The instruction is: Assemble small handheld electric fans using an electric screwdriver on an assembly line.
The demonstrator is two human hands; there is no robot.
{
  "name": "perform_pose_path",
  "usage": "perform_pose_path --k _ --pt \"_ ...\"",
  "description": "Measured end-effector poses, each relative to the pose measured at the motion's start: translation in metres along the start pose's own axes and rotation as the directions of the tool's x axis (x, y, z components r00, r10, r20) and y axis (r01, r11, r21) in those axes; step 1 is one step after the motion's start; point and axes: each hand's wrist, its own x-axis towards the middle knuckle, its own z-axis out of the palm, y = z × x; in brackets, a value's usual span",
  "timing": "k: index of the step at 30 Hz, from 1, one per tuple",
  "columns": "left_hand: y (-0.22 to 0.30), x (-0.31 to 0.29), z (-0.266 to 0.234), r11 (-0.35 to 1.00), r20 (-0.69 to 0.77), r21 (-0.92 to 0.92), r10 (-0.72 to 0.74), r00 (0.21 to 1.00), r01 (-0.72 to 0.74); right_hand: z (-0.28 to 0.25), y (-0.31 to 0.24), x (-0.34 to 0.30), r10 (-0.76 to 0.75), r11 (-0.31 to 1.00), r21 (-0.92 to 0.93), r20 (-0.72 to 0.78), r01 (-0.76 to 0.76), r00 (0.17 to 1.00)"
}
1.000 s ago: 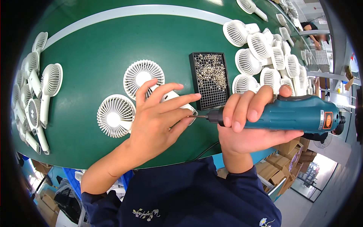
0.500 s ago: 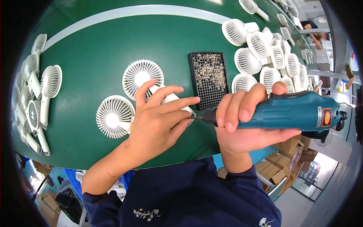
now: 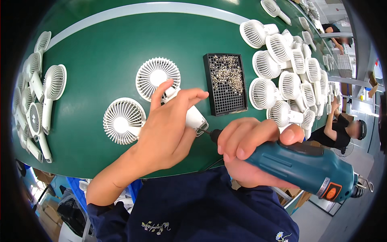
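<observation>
Teal screwdriver [image 3: 296, 164] at white fan handle [image 3: 195, 117]

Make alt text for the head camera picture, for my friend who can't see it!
A person's right hand holds a teal power screwdriver, its bit at the handle end of a white handheld fan in the left hand. On the green table are a black tray of small metal pieces and more white fans.

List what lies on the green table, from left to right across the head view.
Left cluster of white handheld fans → nearer middle fan → farther middle fan, under the left hand → black perforated tray of screws → right pile of white handheld fans
</observation>
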Motion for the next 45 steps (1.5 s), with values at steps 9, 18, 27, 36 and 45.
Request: perform_pose_path --k 9,18,27,36,45 --pt "-0.003 -0.001 0.011 0.973 -0.047 0.227 0.056 0.997 -0.044 0.004 0.013 -0.008 0.019 0.997 -0.074 0.012 -0.018 1.000" --pt "-0.005 0.000 0.013 0.965 -0.089 0.248 0.113 0.990 -0.087 0.008 0.018 -0.013 -0.079 0.980 -0.177 0.051 0.087 0.996" --pt "-0.005 -0.001 0.013 0.965 -0.096 0.252 0.106 0.990 -0.079 0.011 0.013 -0.014 -0.016 0.990 -0.140 0.015 0.018 1.000" --pt "-0.003 0.000 0.013 0.965 -0.089 0.251 0.097 0.991 -0.072 0.005 0.015 -0.011 0.024 0.991 -0.131 0.077 -0.014 0.997" --pt "-0.001 0.000 0.016 0.943 -0.094 0.332 0.007 0.996 0.024 -0.049 0.016 0.041 -0.301 0.928 -0.276 -0.161 0.250 0.940"
